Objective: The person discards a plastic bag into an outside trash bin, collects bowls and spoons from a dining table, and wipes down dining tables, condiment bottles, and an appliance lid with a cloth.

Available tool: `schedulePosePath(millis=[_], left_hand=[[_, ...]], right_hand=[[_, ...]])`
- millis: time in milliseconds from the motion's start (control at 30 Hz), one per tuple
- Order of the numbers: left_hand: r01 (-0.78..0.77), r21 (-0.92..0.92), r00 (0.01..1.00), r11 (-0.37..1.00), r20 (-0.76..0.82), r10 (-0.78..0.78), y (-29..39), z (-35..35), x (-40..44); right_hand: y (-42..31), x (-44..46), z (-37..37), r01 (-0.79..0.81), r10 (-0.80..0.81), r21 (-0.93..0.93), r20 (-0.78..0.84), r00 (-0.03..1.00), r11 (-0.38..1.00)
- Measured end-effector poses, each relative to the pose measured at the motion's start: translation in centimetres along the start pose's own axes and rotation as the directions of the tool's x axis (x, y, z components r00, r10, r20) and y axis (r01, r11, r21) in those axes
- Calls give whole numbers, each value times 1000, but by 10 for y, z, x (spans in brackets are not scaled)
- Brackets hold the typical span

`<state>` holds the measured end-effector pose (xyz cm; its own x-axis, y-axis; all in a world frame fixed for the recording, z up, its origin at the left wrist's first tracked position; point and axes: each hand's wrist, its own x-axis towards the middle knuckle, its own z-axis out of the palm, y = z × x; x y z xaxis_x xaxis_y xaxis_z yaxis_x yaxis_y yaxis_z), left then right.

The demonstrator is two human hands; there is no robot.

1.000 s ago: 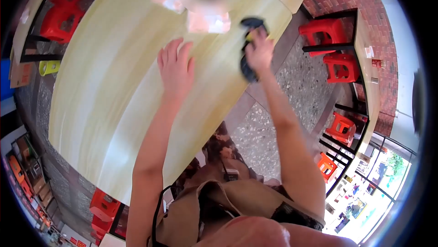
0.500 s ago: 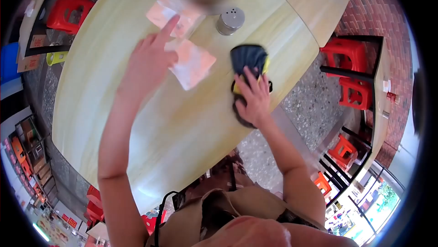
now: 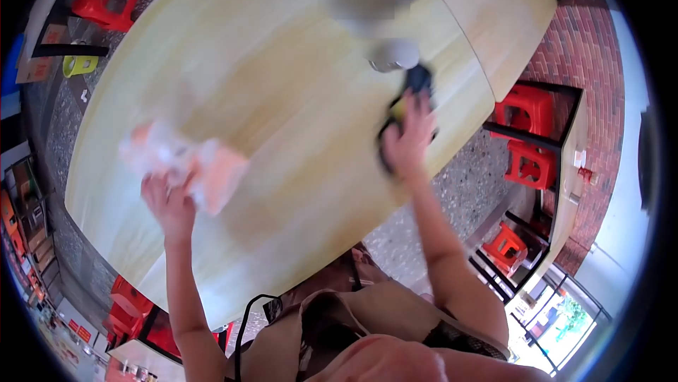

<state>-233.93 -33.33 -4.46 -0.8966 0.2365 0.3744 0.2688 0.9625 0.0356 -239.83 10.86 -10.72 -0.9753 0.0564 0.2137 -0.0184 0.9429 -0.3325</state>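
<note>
I'd press evenly with the right hand [image 3: 409, 136], fingers spread over the dark cloth [image 3: 418, 80] by the right edge of the table [image 3: 304, 99]; the left hand [image 3: 171, 207], closure unclear, meets pink-and-white packets [image 3: 224, 174] toward the left edge.

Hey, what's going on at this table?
A person is working at the wooden-topped table with both hands. The right hand presses on a black-and-yellow cloth, near a metal canister. The left hand is at some pink-and-white packets, blurred, so its grip is unclear.
</note>
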Motion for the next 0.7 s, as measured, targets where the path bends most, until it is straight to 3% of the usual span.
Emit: schedulePosePath(millis=[33, 100, 133, 233, 433, 533, 600, 667, 700], left_hand=[[108, 113, 993, 988, 29, -112, -20, -4, -41], [359, 171, 932, 918, -7, -363, -53, -5, -124], [406, 221, 908, 887, 15, -419, -61, -7, -146], [545, 280, 827, 790, -23, -562, -68, 15, -191], [564, 275, 808, 779, 14, -589, -60, 16, -181], [634, 283, 743, 719, 32, -668, -61, 17, -201], [586, 244, 781, 773, 83, -619, -55, 13, -195], [625, 113, 774, 772, 39, -632, -53, 12, -191], [590, 83, 802, 803, 61, -595, -53, 11, -191]], right_hand=[[-40, -22, 3, -36, 40, -35, 140, 989, 999], [-96, -27, 17, 65, -66, 13, 177, 982, 998], [-116, -12, 24, 62, -76, 78, 186, 980, 995], [-162, 95, 75, 143, -150, 116, 55, 987, 983], [-172, 290, 125, -269, 269, -51, -14, 963, 962], [-150, 371, 145, -358, 339, -115, -151, 928, 927], [-140, 399, 148, -250, 234, -231, -94, 968, 940], [-116, 411, 171, 19, -39, -207, -95, 995, 978], [-137, 392, 166, 82, -92, -119, -76, 993, 990]])
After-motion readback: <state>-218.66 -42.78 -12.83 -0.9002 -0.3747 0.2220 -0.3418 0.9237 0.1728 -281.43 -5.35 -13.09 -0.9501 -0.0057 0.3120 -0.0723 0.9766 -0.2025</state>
